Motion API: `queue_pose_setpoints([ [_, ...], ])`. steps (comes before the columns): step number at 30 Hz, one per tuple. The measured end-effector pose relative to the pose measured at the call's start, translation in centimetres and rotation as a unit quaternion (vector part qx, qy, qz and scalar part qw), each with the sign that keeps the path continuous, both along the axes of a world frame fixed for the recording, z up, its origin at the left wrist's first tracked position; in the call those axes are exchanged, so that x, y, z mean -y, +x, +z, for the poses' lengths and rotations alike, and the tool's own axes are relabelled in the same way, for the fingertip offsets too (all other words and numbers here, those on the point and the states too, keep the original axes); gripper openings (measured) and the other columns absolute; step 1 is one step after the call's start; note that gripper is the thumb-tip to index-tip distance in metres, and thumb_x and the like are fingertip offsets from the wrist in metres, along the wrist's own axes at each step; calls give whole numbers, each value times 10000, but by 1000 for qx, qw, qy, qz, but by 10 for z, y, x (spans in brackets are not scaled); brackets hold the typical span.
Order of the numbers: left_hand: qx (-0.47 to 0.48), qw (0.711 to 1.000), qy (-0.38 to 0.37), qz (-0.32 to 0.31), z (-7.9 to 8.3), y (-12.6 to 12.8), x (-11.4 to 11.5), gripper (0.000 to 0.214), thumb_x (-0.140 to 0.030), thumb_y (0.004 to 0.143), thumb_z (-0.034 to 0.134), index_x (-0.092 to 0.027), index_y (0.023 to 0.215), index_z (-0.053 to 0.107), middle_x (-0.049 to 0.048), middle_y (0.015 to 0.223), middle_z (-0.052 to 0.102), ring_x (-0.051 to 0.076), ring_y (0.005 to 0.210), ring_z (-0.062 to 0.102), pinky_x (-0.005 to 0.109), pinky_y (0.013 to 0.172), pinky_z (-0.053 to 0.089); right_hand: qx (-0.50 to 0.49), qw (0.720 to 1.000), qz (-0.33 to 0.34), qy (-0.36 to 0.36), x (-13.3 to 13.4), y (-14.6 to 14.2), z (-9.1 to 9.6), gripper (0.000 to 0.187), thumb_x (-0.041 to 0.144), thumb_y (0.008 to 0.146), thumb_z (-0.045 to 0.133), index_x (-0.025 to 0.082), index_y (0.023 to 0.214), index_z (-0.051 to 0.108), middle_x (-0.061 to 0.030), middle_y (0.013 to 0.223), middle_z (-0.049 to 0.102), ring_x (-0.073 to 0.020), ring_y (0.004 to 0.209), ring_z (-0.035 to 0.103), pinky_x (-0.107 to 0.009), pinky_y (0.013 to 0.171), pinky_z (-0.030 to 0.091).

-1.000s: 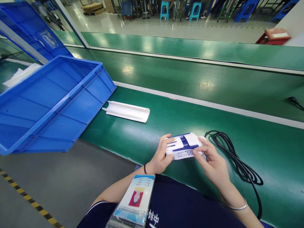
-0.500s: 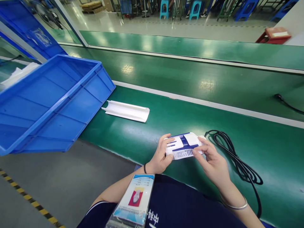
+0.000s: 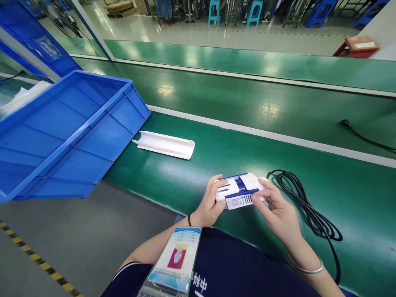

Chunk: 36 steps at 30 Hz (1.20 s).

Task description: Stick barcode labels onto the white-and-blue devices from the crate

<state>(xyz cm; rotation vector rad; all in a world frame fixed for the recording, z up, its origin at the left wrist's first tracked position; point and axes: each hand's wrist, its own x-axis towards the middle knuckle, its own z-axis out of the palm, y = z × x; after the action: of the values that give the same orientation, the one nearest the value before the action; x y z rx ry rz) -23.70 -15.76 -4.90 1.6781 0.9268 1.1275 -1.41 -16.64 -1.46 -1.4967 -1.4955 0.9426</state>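
Observation:
Both hands hold a white and dark blue plastic device [image 3: 239, 187] just above the near edge of the green bench [image 3: 185, 181]. My left hand [image 3: 210, 204] grips its left end, thumb underneath. My right hand [image 3: 276, 212] pinches its right end, and the thumb presses on a printed white label [image 3: 237, 201] on the device's near side. A coiled black cord [image 3: 305, 206] lies on the bench to the right, running from the device.
A long white plastic channel piece [image 3: 165, 144] lies on the bench to the left. A tilted blue crate [image 3: 64, 132] overhangs the bench's left end. Behind runs a green conveyor belt [image 3: 247, 103] carrying another black cable [image 3: 365, 136]. A badge [image 3: 175, 260] hangs at my chest.
The black cable on the conveyor belt has travelled left. My hands and the device have hardly moved; the label sits slightly lower under my right thumb.

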Motion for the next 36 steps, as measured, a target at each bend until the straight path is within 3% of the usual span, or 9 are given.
queue_pose_setpoints([
  [36, 0, 1000, 5, 4, 1, 1, 0, 471, -437, 978, 427, -231, 1396, 354, 143, 1448, 256, 280, 1340, 319, 468, 1076, 341, 28, 999, 4, 33, 0, 0, 0, 217, 430, 850, 653, 215, 877, 663, -133, 1304, 543, -300, 1287, 483, -485, 999, 431],
])
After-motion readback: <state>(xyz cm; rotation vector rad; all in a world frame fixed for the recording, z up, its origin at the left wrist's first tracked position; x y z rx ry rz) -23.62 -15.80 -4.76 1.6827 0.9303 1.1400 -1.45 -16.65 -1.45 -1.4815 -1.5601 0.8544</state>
